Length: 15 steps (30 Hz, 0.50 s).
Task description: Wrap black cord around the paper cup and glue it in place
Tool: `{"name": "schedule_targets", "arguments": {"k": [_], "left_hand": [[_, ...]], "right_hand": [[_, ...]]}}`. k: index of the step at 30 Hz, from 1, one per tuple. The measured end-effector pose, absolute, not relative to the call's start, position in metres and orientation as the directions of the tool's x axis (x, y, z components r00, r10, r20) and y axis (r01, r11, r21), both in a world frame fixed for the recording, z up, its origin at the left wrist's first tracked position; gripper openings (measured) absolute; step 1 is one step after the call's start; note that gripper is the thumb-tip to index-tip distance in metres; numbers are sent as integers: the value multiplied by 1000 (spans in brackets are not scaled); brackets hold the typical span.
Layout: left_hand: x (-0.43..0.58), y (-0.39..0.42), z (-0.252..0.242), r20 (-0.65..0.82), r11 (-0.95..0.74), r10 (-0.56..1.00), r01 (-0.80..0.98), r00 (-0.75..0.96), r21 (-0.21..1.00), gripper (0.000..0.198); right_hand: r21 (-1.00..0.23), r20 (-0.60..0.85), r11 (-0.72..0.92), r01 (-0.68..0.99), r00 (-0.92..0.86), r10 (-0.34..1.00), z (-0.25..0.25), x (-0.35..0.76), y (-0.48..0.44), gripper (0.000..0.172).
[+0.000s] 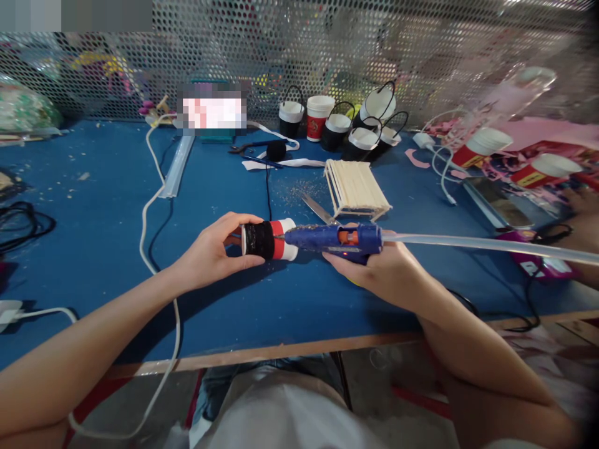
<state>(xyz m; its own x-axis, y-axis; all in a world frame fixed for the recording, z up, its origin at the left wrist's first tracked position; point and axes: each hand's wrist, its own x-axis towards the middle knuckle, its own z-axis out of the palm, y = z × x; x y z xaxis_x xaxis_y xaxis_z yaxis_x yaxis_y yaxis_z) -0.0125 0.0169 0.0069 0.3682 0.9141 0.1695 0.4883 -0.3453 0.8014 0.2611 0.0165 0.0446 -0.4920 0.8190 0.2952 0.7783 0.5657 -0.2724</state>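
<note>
My left hand (pixel 213 249) is closed round a paper cup (pixel 270 239) lying on its side, red and white with black covering most of it. My right hand (pixel 374 268) grips a blue hot glue gun (pixel 334 239) with an orange trigger. Its nozzle touches the cup's side where the black meets the red. A long clear glue stick (pixel 486 245) sticks out of the gun's back toward the right. Both hands hover just above the blue table (pixel 103 237).
A stack of wooden sticks (pixel 355 188) and scissors (pixel 318 209) lie just behind my hands. Several black-wrapped cups with handles (pixel 360 128) stand at the back by a perforated metal screen. Cables (pixel 154 249) run at left. Red cups (pixel 482 146) and another person's hand (pixel 583 202) are at right.
</note>
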Motion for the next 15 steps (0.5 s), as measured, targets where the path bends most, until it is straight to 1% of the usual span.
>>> {"name": "schedule_targets", "arguments": {"k": [5, 9, 11, 15], "left_hand": [[-14, 15, 7, 178, -351, 915, 498, 362, 793, 56], [-13, 14, 9, 245, -432, 887, 516, 390, 740, 52], [-12, 15, 11, 301, -506, 853, 530, 427, 681, 50], [-11, 15, 13, 398, -644, 765, 582, 506, 497, 45]], "right_hand": [[-198, 242, 663, 722, -619, 747, 47, 268, 20, 28], [-228, 234, 631, 741, -588, 775, 45, 270, 22, 33], [-264, 246, 609, 748, -559, 792, 45, 269, 23, 32], [-342, 240, 521, 782, -463, 853, 47, 262, 24, 30]]}}
